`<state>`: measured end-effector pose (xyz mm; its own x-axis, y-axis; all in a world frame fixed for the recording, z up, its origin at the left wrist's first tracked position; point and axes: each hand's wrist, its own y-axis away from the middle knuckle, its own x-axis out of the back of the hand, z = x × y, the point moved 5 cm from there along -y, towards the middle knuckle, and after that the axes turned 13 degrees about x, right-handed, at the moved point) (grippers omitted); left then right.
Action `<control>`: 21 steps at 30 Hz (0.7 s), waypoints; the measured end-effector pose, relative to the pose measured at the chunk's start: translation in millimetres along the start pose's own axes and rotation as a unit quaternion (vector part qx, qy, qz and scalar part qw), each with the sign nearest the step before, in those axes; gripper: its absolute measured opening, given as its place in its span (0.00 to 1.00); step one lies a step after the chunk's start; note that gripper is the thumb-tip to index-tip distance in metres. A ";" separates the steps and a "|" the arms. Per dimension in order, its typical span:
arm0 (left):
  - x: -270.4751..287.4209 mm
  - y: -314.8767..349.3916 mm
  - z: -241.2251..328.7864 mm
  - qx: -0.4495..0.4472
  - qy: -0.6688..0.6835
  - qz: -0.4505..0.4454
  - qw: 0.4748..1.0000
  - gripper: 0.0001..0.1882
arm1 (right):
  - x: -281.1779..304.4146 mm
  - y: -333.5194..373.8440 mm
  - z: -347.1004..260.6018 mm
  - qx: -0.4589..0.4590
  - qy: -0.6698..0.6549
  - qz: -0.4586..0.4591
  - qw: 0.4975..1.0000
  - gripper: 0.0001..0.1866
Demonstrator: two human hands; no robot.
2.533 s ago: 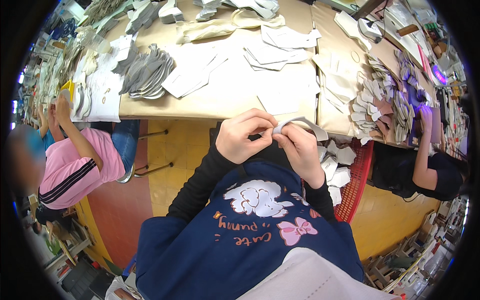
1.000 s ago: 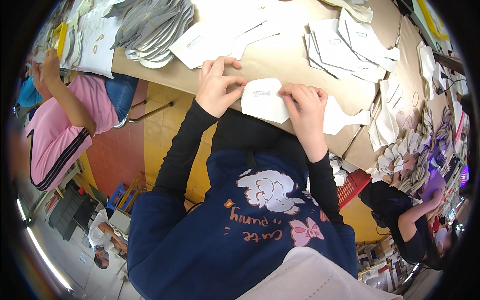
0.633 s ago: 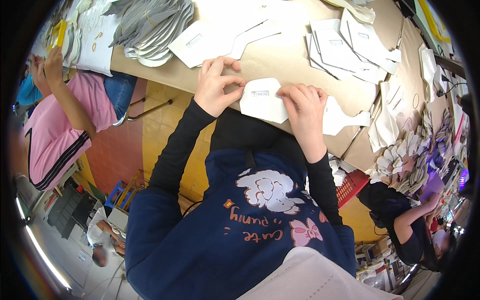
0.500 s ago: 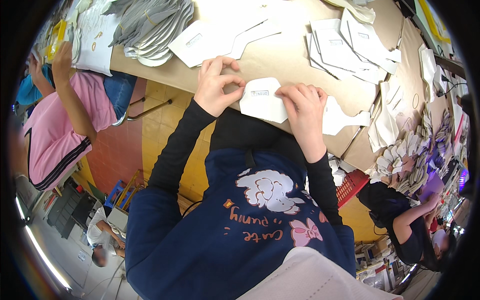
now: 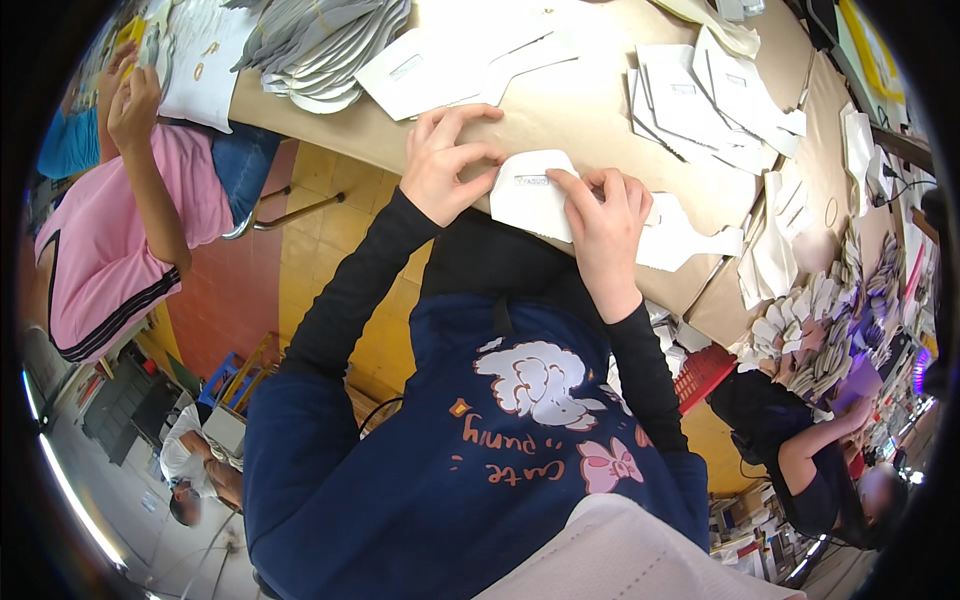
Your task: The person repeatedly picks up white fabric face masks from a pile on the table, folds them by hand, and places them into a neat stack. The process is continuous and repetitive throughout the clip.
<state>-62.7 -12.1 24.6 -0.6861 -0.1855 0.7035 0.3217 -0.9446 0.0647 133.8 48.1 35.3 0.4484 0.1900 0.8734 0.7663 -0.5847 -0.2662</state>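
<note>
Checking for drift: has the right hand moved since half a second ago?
Yes: the right hand has shifted slightly left, judged against the grey stack on the table.

Standing nearby, I'd say the wide fisheye cam rode on the person's head, aimed pretty steeply down their own front. Super close to the lens was some pale fabric (image 5: 630,550) at five o'clock, then the navy top (image 5: 400,500) around six. Farther off sat the left hand (image 5: 443,168) near twelve, right hand (image 5: 612,225) near two, table (image 5: 590,125) beyond.
</note>
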 end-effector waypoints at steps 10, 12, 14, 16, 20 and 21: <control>1.7 3.1 2.1 -0.016 -0.044 -0.012 0.999 0.11 | 5.0 -10.4 0.5 0.045 -0.002 -0.051 0.998 0.29; 7.4 4.1 1.5 -0.019 -0.062 -0.034 0.997 0.11 | 4.3 -11.7 1.3 0.042 -0.001 -0.055 0.998 0.31; 11.6 4.8 1.3 -0.014 -0.040 -0.053 0.998 0.11 | 3.4 -12.1 2.0 0.040 0.003 -0.057 0.998 0.32; 12.5 6.5 1.9 0.005 -0.032 -0.055 0.998 0.11 | 2.7 -12.4 2.5 0.038 0.007 -0.058 0.998 0.32; 4.5 8.8 6.7 0.054 -0.038 -0.014 0.998 0.12 | 3.4 -11.4 3.4 0.033 -0.003 -0.062 0.998 0.32; 2.5 8.7 7.0 0.072 -0.035 -0.005 0.997 0.13 | 3.6 -11.2 3.6 0.032 -0.005 -0.063 0.997 0.32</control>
<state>-57.0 -18.9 31.9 -0.6443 -0.1520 0.7495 0.4089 -0.8967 0.1696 128.4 58.1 40.0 0.3507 0.2672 0.8976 0.8450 -0.5035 -0.1802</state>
